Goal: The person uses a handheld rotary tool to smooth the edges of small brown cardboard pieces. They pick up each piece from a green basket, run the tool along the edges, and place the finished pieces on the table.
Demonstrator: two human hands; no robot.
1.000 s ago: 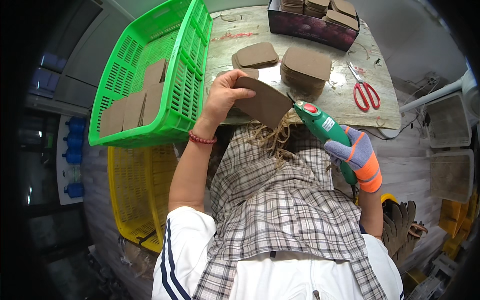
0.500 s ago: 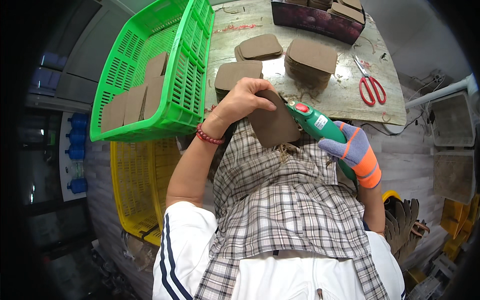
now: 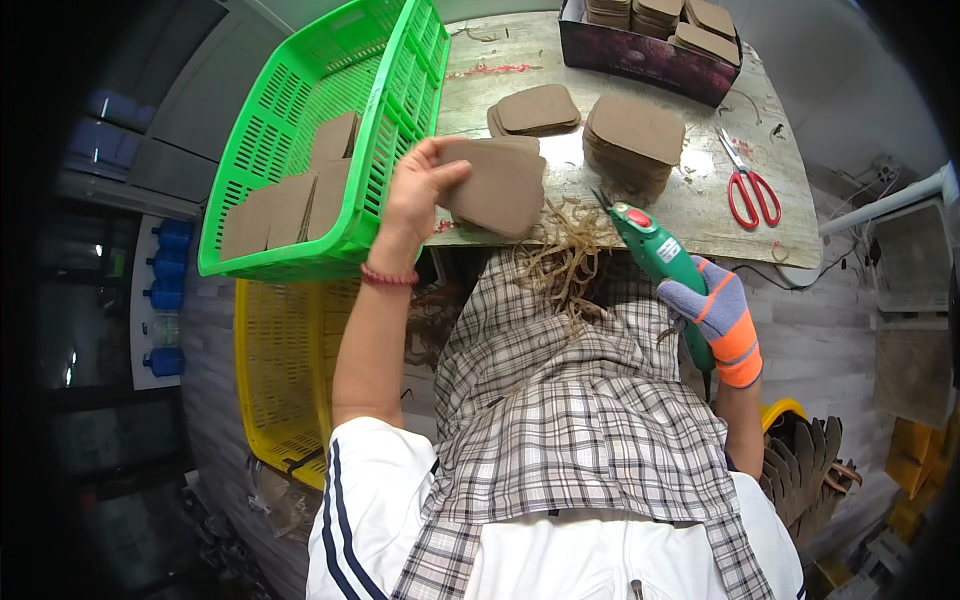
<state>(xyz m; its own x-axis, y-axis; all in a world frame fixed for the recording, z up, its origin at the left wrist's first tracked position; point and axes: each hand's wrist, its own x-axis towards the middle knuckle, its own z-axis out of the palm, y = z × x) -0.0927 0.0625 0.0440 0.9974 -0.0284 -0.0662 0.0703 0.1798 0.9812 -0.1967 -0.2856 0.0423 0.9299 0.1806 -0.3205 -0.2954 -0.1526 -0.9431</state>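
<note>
- Brown cardboard piece (image 3: 497, 185)
- Bright green basket (image 3: 330, 140) above a yellow basket (image 3: 285, 380)
- Green cutter (image 3: 660, 255) with red button
- Grey-and-orange glove (image 3: 722, 320)
- Red-handled scissors (image 3: 748, 190)
- Grey plaid apron (image 3: 570, 420)

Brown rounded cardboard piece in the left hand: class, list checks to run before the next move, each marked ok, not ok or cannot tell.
1. Left hand grips the brown rounded cardboard piece: ok.
2. Gloved right hand holds the green electric cutting tool: ok.
3. Tool tip apart from left-hand fingers: ok.
4. Green plastic basket has room beside its brown pieces: ok.
5. Red-handled scissors lie apart from both hands: ok.
6. Tool switched off: cannot tell.
</note>
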